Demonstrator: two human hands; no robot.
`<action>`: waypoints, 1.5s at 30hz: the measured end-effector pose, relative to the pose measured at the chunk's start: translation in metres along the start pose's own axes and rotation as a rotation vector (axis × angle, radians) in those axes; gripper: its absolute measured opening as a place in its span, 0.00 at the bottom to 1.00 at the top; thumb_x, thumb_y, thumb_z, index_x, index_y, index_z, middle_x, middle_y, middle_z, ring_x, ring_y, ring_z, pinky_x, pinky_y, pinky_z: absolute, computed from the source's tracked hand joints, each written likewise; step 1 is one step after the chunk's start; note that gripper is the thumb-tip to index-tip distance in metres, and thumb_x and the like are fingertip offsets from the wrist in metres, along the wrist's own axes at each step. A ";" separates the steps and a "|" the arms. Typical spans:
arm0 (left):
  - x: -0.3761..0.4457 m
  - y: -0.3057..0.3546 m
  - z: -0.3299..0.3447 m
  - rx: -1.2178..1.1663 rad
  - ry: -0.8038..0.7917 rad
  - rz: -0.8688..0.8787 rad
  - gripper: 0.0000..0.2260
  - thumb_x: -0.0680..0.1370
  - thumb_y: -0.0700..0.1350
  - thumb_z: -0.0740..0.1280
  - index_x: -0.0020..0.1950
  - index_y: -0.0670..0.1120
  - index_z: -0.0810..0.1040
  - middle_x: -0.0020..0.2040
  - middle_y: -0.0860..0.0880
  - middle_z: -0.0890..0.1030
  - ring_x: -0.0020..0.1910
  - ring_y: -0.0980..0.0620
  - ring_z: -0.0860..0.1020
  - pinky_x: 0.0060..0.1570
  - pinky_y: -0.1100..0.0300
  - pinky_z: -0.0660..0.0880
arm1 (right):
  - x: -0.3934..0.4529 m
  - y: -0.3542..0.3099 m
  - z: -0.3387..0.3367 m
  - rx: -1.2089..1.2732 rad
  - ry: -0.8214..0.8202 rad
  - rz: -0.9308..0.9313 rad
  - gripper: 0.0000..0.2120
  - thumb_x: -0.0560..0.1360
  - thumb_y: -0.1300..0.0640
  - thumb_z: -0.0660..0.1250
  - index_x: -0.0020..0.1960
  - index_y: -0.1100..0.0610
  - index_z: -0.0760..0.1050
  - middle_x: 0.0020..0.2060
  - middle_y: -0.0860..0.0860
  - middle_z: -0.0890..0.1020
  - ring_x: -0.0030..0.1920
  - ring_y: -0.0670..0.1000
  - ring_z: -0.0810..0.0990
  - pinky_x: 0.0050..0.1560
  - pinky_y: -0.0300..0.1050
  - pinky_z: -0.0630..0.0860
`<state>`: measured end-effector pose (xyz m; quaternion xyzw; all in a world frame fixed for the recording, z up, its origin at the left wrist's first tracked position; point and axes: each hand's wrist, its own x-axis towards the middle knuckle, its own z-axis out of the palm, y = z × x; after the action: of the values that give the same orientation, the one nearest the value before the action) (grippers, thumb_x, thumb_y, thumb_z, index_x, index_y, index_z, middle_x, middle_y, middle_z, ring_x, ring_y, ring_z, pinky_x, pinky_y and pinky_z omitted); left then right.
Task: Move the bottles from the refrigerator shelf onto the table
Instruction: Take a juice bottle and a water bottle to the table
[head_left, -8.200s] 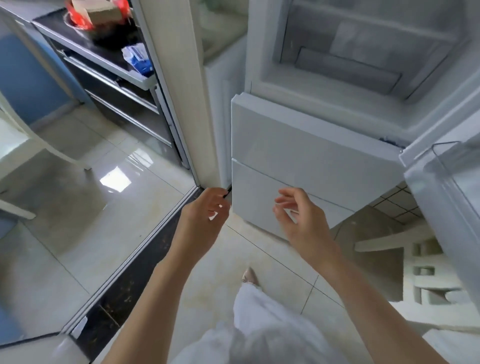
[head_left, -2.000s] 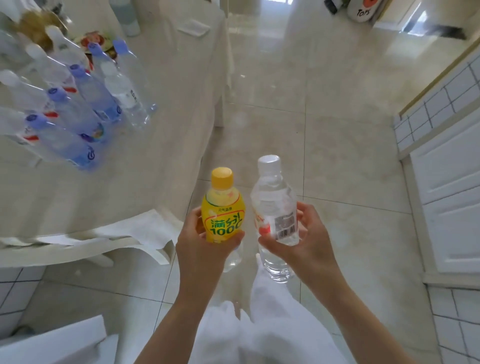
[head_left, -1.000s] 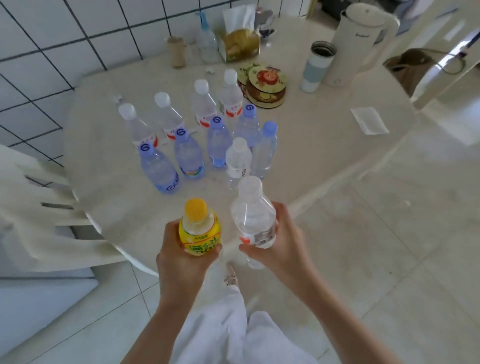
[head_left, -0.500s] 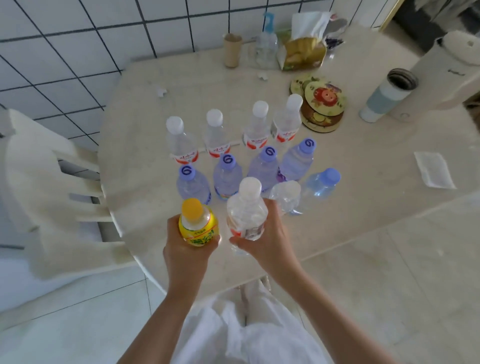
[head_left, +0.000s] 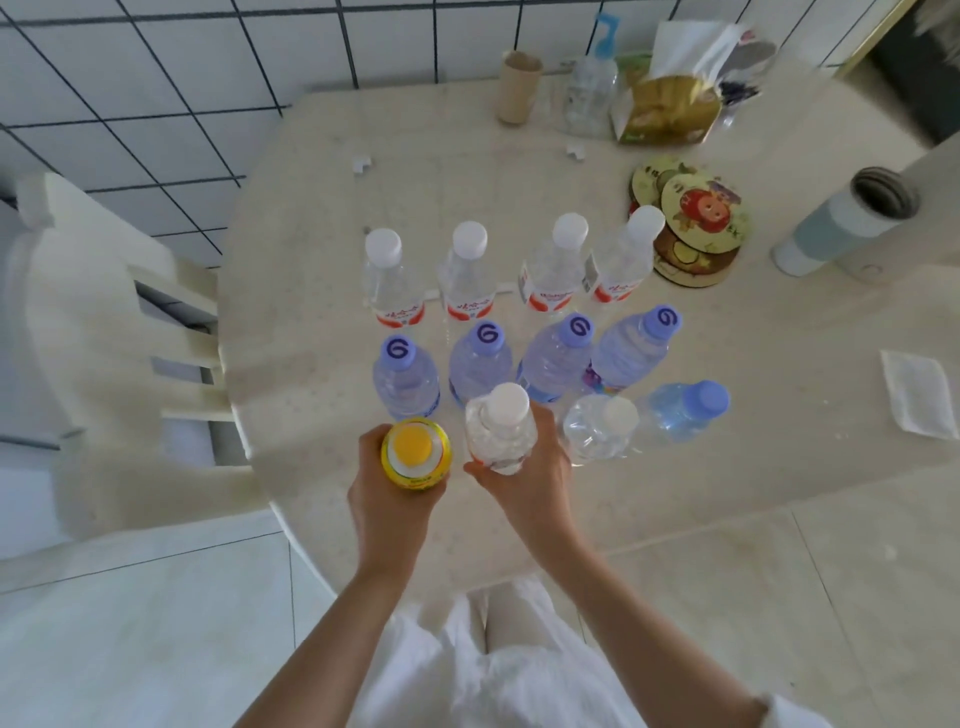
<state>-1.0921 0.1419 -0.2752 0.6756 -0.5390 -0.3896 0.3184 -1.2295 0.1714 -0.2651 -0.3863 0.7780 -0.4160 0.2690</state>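
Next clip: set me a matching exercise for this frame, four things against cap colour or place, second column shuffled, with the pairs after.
Things:
1. yellow bottle
2. clear bottle
3. tumbler
4. paper napkin

Descriptions:
A. lying flat near the table's right edge
B. white cap, held in the right hand
C. standing open-topped, far right of the table
D. orange-yellow cap, held in the left hand

Pairs: 1-D, 2-B, 3-C, 4-A
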 end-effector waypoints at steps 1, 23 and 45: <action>0.000 0.000 0.001 -0.007 0.005 0.005 0.28 0.62 0.41 0.81 0.55 0.52 0.72 0.43 0.58 0.79 0.41 0.55 0.76 0.37 0.70 0.67 | 0.000 0.002 0.000 0.000 0.010 -0.003 0.37 0.55 0.62 0.83 0.61 0.60 0.71 0.49 0.44 0.75 0.48 0.39 0.69 0.45 0.26 0.63; 0.001 -0.005 0.004 -0.012 -0.005 0.053 0.28 0.63 0.44 0.81 0.56 0.55 0.70 0.45 0.60 0.78 0.43 0.58 0.75 0.39 0.79 0.67 | -0.005 0.018 0.006 0.069 0.001 0.017 0.40 0.56 0.59 0.83 0.63 0.56 0.69 0.51 0.43 0.74 0.51 0.42 0.72 0.50 0.24 0.67; -0.009 -0.017 -0.009 -0.050 -0.109 0.059 0.29 0.69 0.48 0.78 0.67 0.55 0.70 0.58 0.60 0.79 0.56 0.59 0.78 0.56 0.65 0.74 | -0.019 0.022 0.001 0.079 -0.104 0.025 0.38 0.65 0.50 0.76 0.69 0.50 0.62 0.62 0.43 0.71 0.65 0.51 0.73 0.63 0.58 0.73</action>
<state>-1.0767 0.1549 -0.2834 0.6289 -0.5654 -0.4296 0.3167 -1.2266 0.1944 -0.2824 -0.3870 0.7506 -0.4223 0.3293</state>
